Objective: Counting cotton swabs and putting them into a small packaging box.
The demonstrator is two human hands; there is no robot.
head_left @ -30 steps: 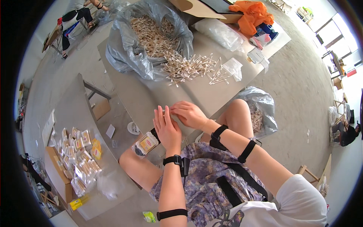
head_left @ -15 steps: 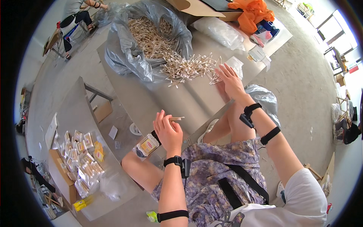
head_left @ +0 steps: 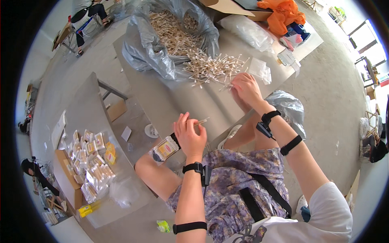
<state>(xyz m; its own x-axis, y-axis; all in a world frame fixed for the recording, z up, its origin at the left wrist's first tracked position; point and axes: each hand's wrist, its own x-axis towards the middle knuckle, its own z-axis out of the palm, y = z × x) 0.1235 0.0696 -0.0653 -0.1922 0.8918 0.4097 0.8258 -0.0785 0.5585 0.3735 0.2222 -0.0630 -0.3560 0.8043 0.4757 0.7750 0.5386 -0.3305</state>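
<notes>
My left hand (head_left: 189, 135) is closed in a pinch around a few cotton swabs (head_left: 201, 121), their ends sticking out to the right. Just left of its wrist, over my knee, is a clear pack of cotton swabs (head_left: 165, 149) with a yellow and red label; whether the hand also grips this pack is hidden. At the near right edge of a loose heap of cotton swabs (head_left: 212, 68), my right hand (head_left: 245, 87) has its fingers bent and drawn together on some swabs. The heap spills from a big grey plastic bag (head_left: 139, 50) on the metal table (head_left: 188, 95).
Small clear bags (head_left: 259, 70) lie beyond my right hand. Farther back are a clear plastic bundle (head_left: 248, 32), an orange bag (head_left: 279, 16) and a cardboard box (head_left: 239, 11). A second table (head_left: 83, 111) at left bears many filled packs (head_left: 95, 158). Someone sits far left.
My right hand's outstretched fingers have curled down onto the swabs at the heap's edge. My left hand still holds its swabs, now tilted more upward. The whole view has shifted slightly.
</notes>
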